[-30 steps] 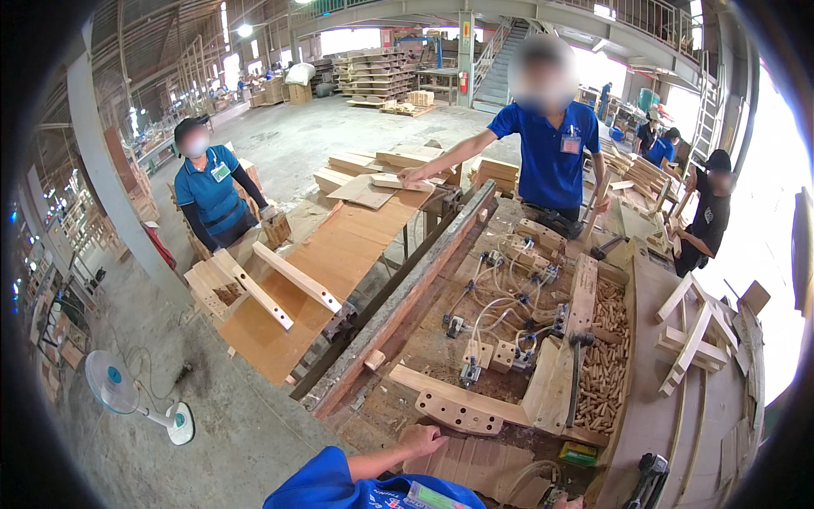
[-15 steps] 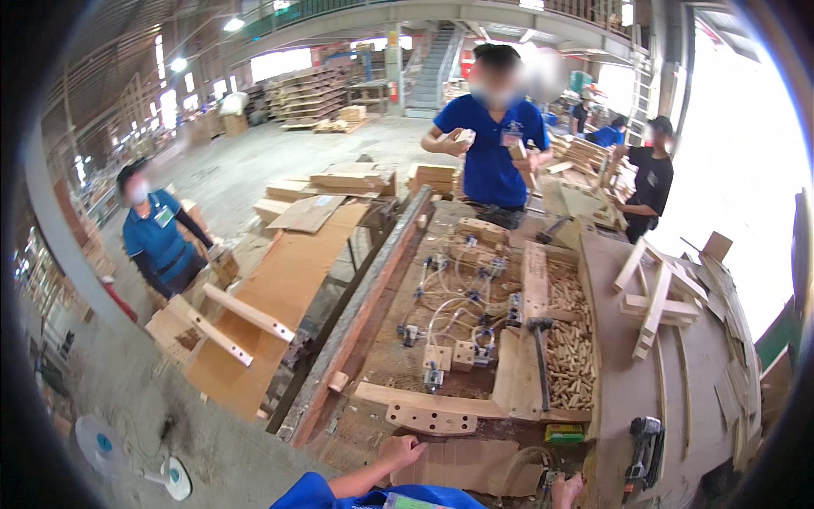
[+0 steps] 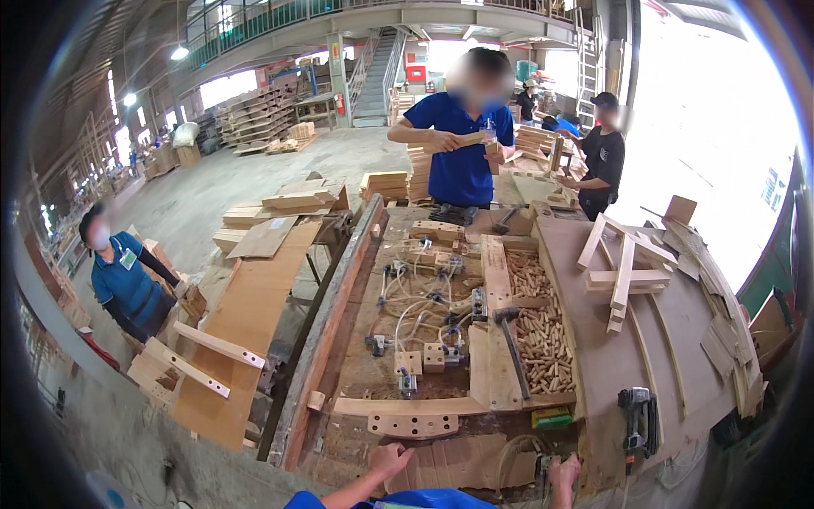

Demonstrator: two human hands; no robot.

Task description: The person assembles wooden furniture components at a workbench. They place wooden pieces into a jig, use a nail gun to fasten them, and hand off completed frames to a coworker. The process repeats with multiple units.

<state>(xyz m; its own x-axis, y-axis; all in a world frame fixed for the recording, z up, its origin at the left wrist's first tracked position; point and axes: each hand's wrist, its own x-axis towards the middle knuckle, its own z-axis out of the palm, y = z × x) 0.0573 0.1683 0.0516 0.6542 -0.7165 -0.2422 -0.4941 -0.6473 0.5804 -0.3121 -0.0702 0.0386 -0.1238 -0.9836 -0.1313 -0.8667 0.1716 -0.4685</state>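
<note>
Cardboard sheet (image 3: 454, 461), head view, lower centre of the frame: brown, flat, creased, ragged along its upper edge. Left hand (image 3: 391, 461) at its left end, fingers loosely curled; contact with the sheet cannot be confirmed. Right hand (image 3: 564, 472), lower right of centre, partly curled beside a small metal air fitting (image 3: 543, 467) with clear tubing; whether it pinches the fitting cannot be told. Just above the sheet: curved wooden rail (image 3: 414, 426), pale, smooth, dark round holes along its face, lying alongside a long wooden strip (image 3: 386, 406). Centre of frame: air cylinders and looped clear tubes (image 3: 421, 318) among wooden blocks.

Containers: wooden bin (image 3: 551, 399), right of centre, divided crosswise; both visible compartments heaped with short wooden dowels (image 3: 544, 348). Hammer (image 3: 511, 348) lies along the bin's left side. Green box (image 3: 552, 417) below the bin; contents not visible.

Against the frame half a second ago: view turned, bench sitting farther left. Co-worker (image 3: 462, 157), upper centre, now has two wood pieces (image 3: 476, 140) brought close together; previously held well apart. Left hand remains by the cardboard, right hand by the fitting.
</note>
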